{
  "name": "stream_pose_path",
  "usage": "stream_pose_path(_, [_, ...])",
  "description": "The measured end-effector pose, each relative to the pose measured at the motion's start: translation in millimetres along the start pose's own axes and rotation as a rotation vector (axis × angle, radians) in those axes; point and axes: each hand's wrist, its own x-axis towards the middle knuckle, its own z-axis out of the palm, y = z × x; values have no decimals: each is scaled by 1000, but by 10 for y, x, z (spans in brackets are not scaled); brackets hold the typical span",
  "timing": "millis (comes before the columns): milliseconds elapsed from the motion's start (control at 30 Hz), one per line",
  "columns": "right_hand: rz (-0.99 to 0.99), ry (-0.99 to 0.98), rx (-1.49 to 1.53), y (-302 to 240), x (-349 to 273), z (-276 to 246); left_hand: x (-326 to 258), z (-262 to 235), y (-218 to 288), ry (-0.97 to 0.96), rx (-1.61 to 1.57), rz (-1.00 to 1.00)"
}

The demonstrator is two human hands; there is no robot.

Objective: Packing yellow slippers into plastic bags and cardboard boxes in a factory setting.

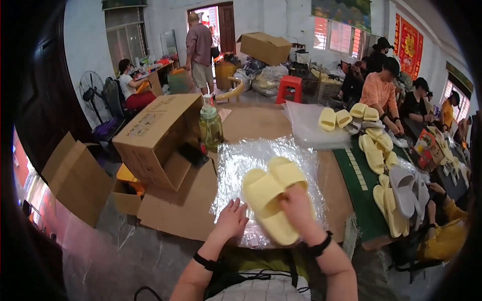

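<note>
A pair of pale yellow slippers (262,189) is over a shiny stack of clear plastic bags (232,159) in front of me. My right hand (297,206) is closed on the slippers at their inner edges, and its fingertips are partly hidden by the strap. Beside them, my left hand (232,218) rests at the near left part of the bags, fingers stretched and holding nothing. Both wrists wear dark bands.
Left of the bags stand a green bottle (211,128) and an open cardboard box (150,133). More clear bags (309,118) lie at the back right. Several slippers (372,153) line the green surface (354,190), where other people sit. A red stool (289,86) stands beyond.
</note>
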Motion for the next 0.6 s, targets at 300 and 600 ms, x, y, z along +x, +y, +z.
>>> stream_pose_path(300, [70,-134,-90,485,165,847,-107,68,-112,-28,-16,48])
stream_pose_path(600, [322,17,-262,841,123,603,-57,106,-137,6,-135,61])
